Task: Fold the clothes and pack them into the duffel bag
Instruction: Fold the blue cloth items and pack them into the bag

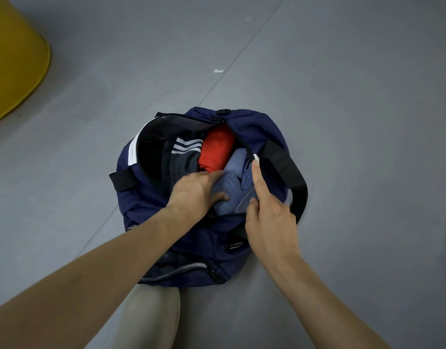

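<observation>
A navy duffel bag (pixel 262 129) lies unzipped on the grey floor, its mouth facing up. Inside sit a dark garment with white stripes (pixel 184 152), a folded red garment (pixel 216 149) and a light blue folded garment (pixel 232 187) nearest me. My left hand (pixel 194 192) reaches into the bag and grips the near left side of the blue garment, fingers tucked over it and thumb under. My right hand (pixel 267 215) lies along the blue garment's right side by the bag's rim, index finger stretched forward and thumb touching the cloth.
A yellow rounded object (pixel 15 59) stands at the far left. A small white scrap (pixel 218 71) lies on the floor beyond the bag. My knee in light trousers (pixel 151 316) is just behind the bag. Black carry straps (pixel 287 170) hang at both sides.
</observation>
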Motion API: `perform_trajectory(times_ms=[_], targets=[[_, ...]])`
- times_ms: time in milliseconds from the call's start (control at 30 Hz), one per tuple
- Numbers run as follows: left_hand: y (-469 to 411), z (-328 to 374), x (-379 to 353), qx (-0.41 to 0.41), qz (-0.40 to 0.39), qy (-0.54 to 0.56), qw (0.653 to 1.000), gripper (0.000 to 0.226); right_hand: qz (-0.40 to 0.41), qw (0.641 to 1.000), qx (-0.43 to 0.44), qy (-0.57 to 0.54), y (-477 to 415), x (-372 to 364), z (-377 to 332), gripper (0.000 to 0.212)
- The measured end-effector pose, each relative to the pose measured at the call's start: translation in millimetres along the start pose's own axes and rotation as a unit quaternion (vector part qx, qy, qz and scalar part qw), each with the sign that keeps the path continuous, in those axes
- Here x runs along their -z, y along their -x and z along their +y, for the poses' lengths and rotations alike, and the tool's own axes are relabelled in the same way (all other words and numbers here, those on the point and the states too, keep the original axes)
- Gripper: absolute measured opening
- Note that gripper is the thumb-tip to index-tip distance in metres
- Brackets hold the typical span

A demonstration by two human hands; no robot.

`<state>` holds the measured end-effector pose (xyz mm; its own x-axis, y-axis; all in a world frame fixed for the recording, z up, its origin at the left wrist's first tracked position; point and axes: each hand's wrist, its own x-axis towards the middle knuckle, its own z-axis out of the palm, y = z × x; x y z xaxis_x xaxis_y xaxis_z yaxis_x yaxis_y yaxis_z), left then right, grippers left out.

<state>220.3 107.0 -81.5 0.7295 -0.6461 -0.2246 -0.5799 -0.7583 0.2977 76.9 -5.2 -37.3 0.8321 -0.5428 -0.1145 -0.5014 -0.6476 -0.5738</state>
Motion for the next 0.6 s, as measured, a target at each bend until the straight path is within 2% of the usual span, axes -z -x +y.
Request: perform_trajectory(times_ms=[33, 133, 200, 367, 500, 533, 600], targets=[[3.7, -2.0, 1.0, -0.021, -0.01, 0.009, 1.0, 0.071, 0.005, 1.0, 0.005, -0.008, 0.6, -1.1, 1.1, 0.076], [7.7, -9.4, 5.8, -0.033, -0.138, 0.063, 0.988, 0.089, 0.0, 1.0, 0.0, -0.016, 2.1, -3.2, 1.9, 0.077], [3.8, -13.0, 4.6, -0.03, -0.173, 0.049, 0.983, 0.094, 0.007, 1.0, 0.002, -0.015, 3.3, -4.5, 1.0, 0.078], [-0.4, -1.2, -13.5, 0.001, -0.143, -0.057, 0.988, 0.088, -0.021, 1.0, 0.001, -0.011, 0.1, -10.4, 7.8, 0.081], [8.3, 2.8, -11.7, 0.007, -0.132, -0.065, 0.989, 0.086, -0.043, 0.998, 0.021, -0.048, 0.2, -10.5, 16.5, 0.076], [11.7, 0.6, -3.9, 0.013, -0.107, -0.049, 0.993, 0.083, -0.054, 0.996, 0.032, -0.07, 0.0, -9.2, 18.5, 0.074], [17.8, 3.2, 13.2, 0.023, 0.017, 0.013, 1.0, 0.065, -0.078, 0.989, 0.05, -0.117, 0.3, 1.0, 27.1, 0.071]])
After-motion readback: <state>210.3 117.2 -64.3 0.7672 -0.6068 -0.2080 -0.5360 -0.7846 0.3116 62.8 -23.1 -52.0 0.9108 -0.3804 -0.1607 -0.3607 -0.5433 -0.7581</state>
